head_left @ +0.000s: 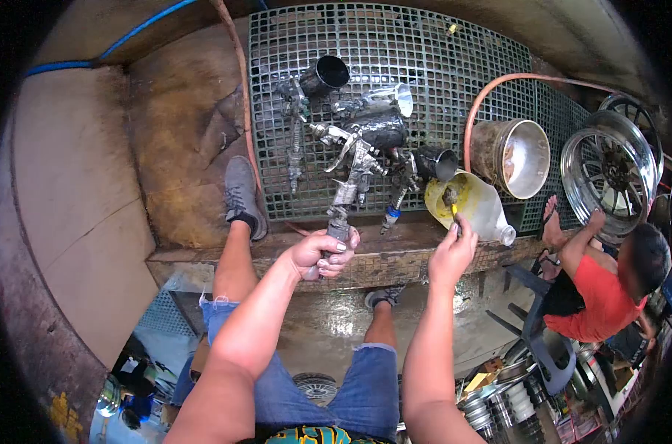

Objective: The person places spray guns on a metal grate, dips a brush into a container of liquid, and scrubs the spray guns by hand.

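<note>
Mid-frame, the left hand [323, 254] clasped a spray gun [344, 195], best held steady, while the right hand [455, 251] pinched a yellow-handled brush [454, 210], best wetted evenly at the cut jug [488, 207].

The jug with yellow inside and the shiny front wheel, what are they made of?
The jug looks like thin plastic, cloudy white and smooth, because light seems to glow through it. The wheel seems to be metal, polished or maybe chromed: its rim gleams like a mirror.

Brown stained wall panel [184, 148]; wet, shiny floor [332, 325]; dark chair [534, 333].
</note>
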`<state>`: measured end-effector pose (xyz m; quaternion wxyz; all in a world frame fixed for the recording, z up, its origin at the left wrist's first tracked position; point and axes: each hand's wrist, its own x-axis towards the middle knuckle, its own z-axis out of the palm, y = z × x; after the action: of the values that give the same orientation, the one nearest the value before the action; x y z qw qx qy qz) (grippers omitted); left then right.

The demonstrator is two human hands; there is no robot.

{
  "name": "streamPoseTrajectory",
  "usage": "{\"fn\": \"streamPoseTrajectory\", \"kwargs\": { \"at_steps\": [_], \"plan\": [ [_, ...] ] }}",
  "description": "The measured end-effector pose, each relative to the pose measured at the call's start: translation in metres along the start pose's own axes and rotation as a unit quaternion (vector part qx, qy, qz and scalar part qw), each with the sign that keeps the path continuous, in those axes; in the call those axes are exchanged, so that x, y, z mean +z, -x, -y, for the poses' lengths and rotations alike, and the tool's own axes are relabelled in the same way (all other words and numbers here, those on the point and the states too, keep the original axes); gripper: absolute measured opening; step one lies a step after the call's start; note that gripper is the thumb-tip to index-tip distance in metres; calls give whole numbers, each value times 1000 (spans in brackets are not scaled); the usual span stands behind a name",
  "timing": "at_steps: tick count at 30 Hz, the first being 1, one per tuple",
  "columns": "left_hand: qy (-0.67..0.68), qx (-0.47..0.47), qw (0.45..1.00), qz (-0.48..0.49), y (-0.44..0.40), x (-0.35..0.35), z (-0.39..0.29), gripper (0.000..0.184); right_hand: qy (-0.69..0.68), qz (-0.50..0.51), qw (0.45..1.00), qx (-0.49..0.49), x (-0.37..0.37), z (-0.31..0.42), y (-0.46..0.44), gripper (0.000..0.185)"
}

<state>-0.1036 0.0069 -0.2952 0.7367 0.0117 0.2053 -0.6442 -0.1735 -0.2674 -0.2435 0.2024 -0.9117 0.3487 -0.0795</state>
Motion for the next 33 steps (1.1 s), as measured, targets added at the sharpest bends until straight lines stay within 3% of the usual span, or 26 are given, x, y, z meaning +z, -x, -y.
{"fn": "streamPoseTrajectory", "kwargs": {
  "at_steps": [5, 6, 7, 8, 11, 13, 14, 16, 18, 21, 26, 33],
  "plan": [
    [-38, 13, 998, -45, 1, -6, 3, 22, 65, 38, 997, 35, 58, -61, -11, 26],
    [-45, 15, 998, -42, 0, -7, 2, 19, -65, 80, 980, 172, 62, -62, -17, 26],
    [-44, 15, 998, -43, 0, -7, 3, 19, -191, 118, 927, 302, 63, -62, -18, 26],
    [-46, 29, 996, -76, -2, -7, 4, 18, -269, 103, 888, 359, 60, -63, -18, 28],
    [-33, 47, 990, -125, -4, -5, 3, 16, -334, 12, 869, 365, 34, -33, -13, 29],
    [-104, 67, 960, -253, -9, -3, 6, 15, -345, 1, 869, 355, 15, -19, -5, 29],
    [-102, 69, 960, -253, -12, -3, 6, 15, -378, -32, 860, 342, 7, -11, 0, 28],
    [-150, 118, 910, -368, -19, -10, 10, 17, -409, -63, 849, 330, -11, 3, 7, 27],
    [-187, 143, 881, -409, -21, -17, 10, 18, -511, -90, 798, 307, -24, 15, 9, 27],
    [-238, 174, 832, -470, -23, -26, 9, 20, -534, -90, 787, 296, -34, 34, 6, 27],
    [-258, 192, 794, -515, -23, -28, 10, 22, -572, -41, 771, 279, -27, 76, -2, 27],
    [-251, 181, 777, -548, -24, -42, 13, 26, -601, 164, 730, 279, 47, 130, -6, 25]
  ]
}}
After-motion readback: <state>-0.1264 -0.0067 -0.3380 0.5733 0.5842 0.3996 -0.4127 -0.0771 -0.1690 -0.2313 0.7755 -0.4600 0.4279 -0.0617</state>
